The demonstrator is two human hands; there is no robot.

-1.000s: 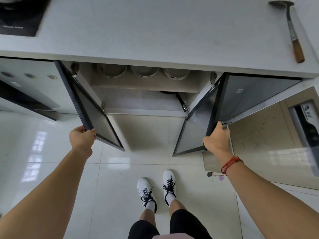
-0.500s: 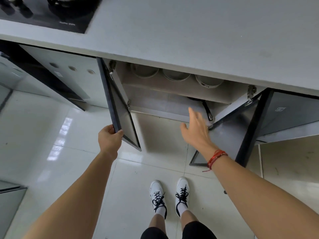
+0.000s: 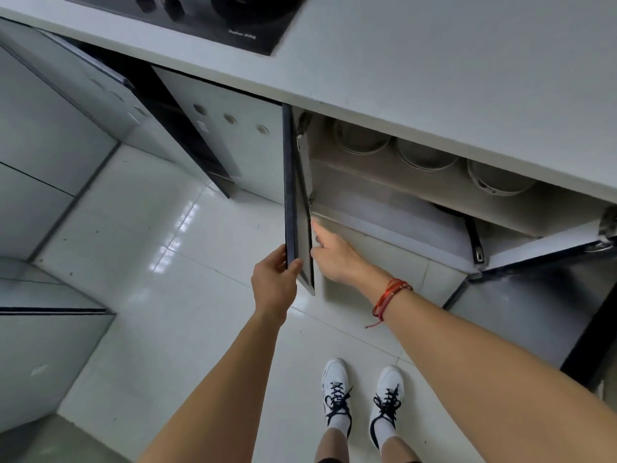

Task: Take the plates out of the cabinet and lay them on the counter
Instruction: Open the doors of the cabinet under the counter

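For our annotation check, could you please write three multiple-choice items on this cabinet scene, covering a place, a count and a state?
1. Where do the dish stacks sit? A) on the cooktop B) on the cabinet's upper shelf C) on the floor
2. How many stacks show? A) three B) one C) five
3. What is the left hand doing? A) hanging free B) holding a plate C) gripping the left door
1 B: they stand inside on that shelf. 2 A: three round stacks stand side by side. 3 C: its fingers curl round the door's lower edge.
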